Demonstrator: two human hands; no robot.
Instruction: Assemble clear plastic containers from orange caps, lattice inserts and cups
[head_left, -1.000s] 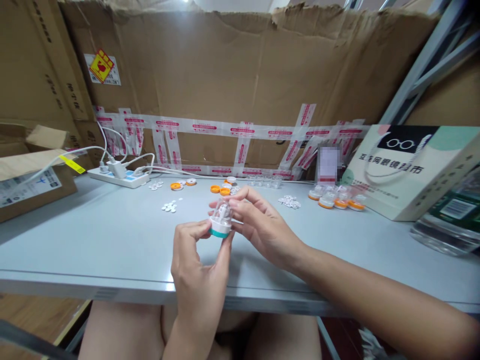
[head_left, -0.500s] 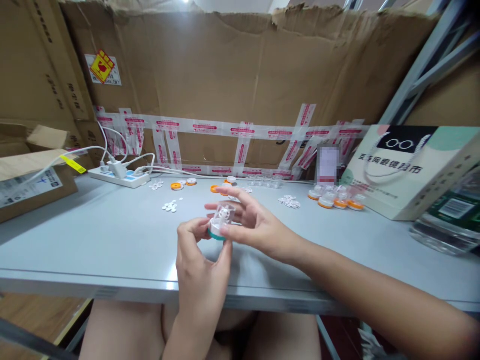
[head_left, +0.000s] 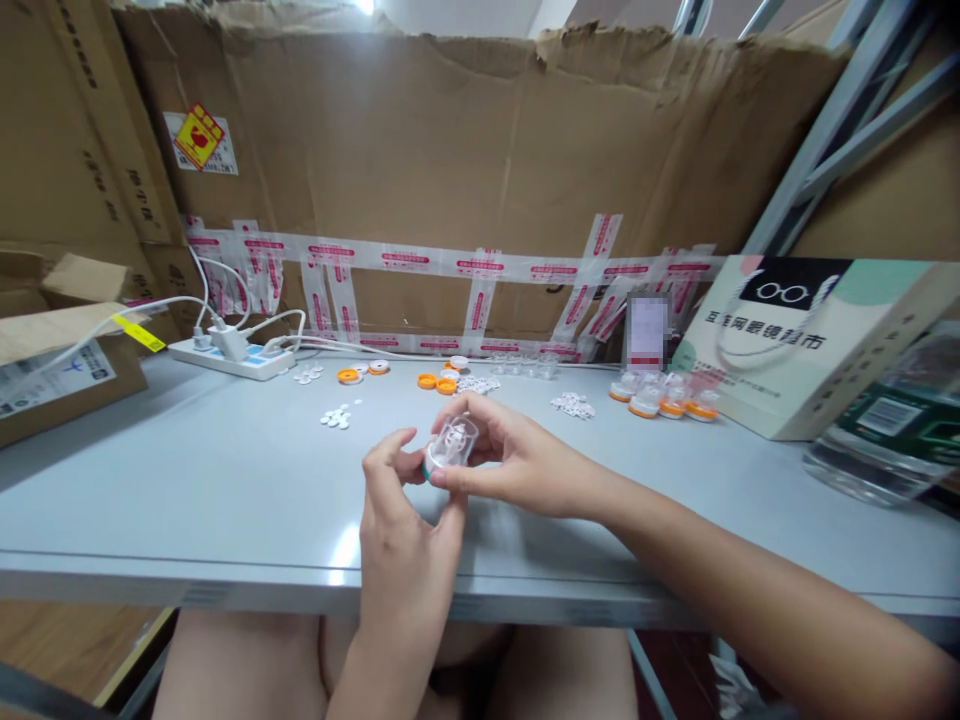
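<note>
A small contact lens cleaner [head_left: 454, 441], with a clear cup, white inner parts and a teal base, is held above the near middle of the table, tilted to the right. My left hand [head_left: 409, 510] grips it low on the left, thumb and fingers around the base. From the right, my right hand [head_left: 517, 455] closes on it too, its thumb along the front near the base and its fingers behind the cup. Those fingers partly hide the far side. Beyond the hands lie orange and white rings [head_left: 436, 382] and small white parts [head_left: 478, 384].
Several orange-based cleaners [head_left: 664, 398] stand at the back right beside a paper bag [head_left: 757, 350] and a large bottle [head_left: 885, 420]. White discs [head_left: 335, 416] and a pile of small parts [head_left: 573, 405] lie on the table [head_left: 225, 480]. A power strip [head_left: 232, 357] sits back left.
The cleaner has tipped to the right, showing less of its teal base. My right hand's fingers, spread before, have curled in around the cup. The view has shifted slightly.
</note>
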